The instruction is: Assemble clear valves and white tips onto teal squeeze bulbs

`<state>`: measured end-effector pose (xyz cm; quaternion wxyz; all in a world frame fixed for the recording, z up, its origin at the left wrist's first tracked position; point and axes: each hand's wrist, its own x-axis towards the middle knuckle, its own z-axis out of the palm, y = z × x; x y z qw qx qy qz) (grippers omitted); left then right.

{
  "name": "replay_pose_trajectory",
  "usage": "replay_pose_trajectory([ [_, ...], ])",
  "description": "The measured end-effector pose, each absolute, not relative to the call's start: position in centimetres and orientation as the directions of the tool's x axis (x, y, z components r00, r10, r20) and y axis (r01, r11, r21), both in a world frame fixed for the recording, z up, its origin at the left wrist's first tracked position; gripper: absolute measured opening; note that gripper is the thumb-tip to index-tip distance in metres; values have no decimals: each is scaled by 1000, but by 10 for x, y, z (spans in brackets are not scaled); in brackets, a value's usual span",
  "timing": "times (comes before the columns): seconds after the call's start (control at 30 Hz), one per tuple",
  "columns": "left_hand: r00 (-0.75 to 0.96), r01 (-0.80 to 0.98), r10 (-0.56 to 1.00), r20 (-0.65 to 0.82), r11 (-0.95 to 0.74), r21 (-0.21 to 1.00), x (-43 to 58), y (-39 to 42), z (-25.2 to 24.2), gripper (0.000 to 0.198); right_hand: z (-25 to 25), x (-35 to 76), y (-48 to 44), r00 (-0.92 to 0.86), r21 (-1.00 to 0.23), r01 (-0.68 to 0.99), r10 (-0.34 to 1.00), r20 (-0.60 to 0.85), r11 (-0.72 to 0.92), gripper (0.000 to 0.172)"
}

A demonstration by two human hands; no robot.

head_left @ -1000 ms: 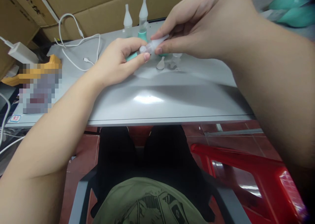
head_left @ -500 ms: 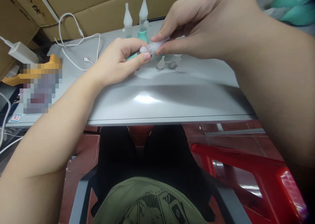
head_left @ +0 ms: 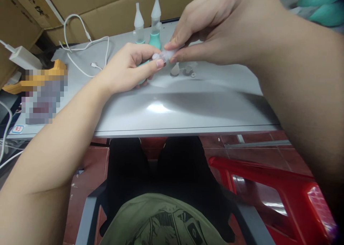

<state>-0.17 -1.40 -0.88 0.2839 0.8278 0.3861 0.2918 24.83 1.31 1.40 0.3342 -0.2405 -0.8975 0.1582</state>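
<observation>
Head view, from the lap outward: an olive shirt [head_left: 161,221] with a dark print, then dull grey armrests [head_left: 87,205], with a glossy red plastic stool [head_left: 290,191] on the right. Past the smooth, pale bench [head_left: 188,112] edge lie loose parts: a teardrop-shaped translucent piece [head_left: 175,70], a clear, roughly cup-like piece [head_left: 187,70] and a small pale ring [head_left: 193,75].

Just beyond and left of these, the nozzle unit [head_left: 167,55] is held tilted above the bench, between both hands. The left hand [head_left: 130,67] curls around a turquoise part [head_left: 143,63], its thumb and forefinger closed about the clear section; the right hand [head_left: 212,33] pinches the frosted white end. I judge the unit partly put together; whether its sections are fully seated is hidden by the fingers.

Behind, two similar units stand upright and look complete: the left bottle [head_left: 139,22] and the right bottle [head_left: 156,13], each with a slim, matte white tapering top over a clear body, the right one on a flared turquoise base [head_left: 155,41]. The loose parts appear unfitted. Farthest back is creased brown cardboard [head_left: 113,4].
</observation>
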Motion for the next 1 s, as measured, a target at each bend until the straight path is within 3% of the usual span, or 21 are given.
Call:
replay_pose_trajectory([
  [0.27,523,469,803,285,-551,691,-2,-14,-7,34,10,246,12,-596,-518,297,579,556,802,22],
  [0.5,536,469,784,314,-586,661,-1,-17,-5,34,6,247,15,-579,-506,296,573,580,810,23],
  [1.0,546,497,677,493,-736,460,-2,-15,-11,21,1,246,23,-605,-509,298,573,553,807,28],
])
